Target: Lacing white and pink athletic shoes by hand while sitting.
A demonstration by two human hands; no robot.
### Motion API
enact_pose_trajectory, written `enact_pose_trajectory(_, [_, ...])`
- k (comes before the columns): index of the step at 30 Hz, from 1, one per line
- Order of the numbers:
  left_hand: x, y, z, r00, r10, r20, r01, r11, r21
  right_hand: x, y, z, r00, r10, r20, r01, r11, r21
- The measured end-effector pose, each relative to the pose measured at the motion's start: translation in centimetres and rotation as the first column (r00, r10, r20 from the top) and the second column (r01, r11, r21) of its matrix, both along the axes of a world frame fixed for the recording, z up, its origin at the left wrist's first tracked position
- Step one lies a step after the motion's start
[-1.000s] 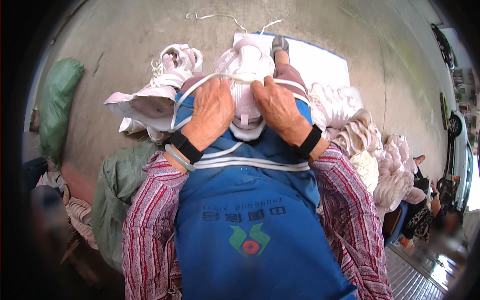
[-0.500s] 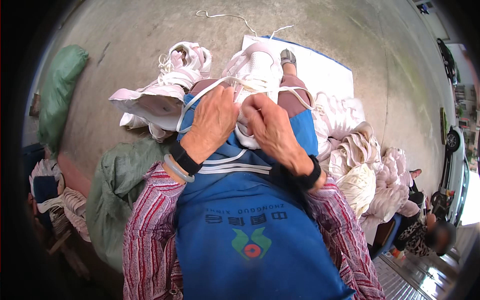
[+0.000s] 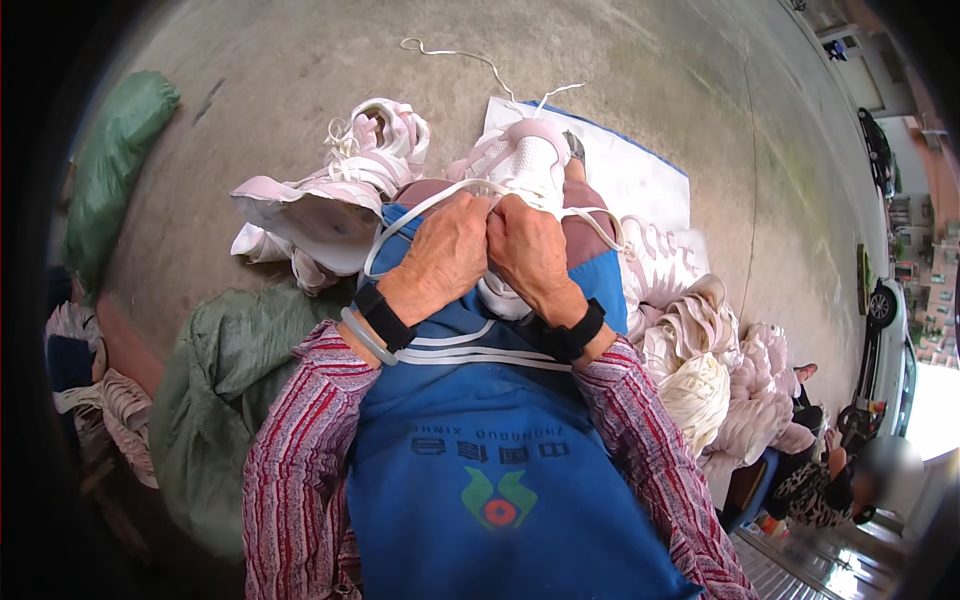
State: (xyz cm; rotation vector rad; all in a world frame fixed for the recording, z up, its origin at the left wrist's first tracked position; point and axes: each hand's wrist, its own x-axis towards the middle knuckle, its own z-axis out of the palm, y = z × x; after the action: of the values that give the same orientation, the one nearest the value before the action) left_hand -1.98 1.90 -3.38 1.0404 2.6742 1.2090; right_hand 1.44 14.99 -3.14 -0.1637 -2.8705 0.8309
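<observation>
A white and pale pink shoe upper lies across my lap, its rounded toe pointing away from me. My left hand and my right hand meet over its lacing area, fingers curled in and knuckles almost touching. Both grip the upper there; the fingertips are hidden, so I cannot tell whether they also pinch the lace. A white shoelace runs from the upper over my left hand and hangs in a loop beside it. Another lace loop sticks out to the right. Below my hands shows the upper's back part.
More pink-white uppers are piled on the left and right, with a bundle of white laces. A blue apron covers my lap. Green sacks stand left. A white sheet lies ahead. Another person sits at right.
My right hand has moved in against my left, its fingers now curled down tightly at the lacing. The upper sits slightly lower in view, as the head view has shifted.
</observation>
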Motion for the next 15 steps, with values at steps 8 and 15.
enact_pose_trajectory(8, [0.8,-0.3,1.5,1.0,-0.018,-0.007,0.019,0.992,0.122,1.9,1.9,1.7,0.991,0.112,-0.076,-0.113,0.994,-0.003])
enact_pose_trajectory(15, [1.7,-1.5,2.6,0.943,-0.263,-0.205,0.28,0.958,0.061,6.7,5.5,6.9,0.864,0.406,0.298,-0.07,0.683,-0.728])
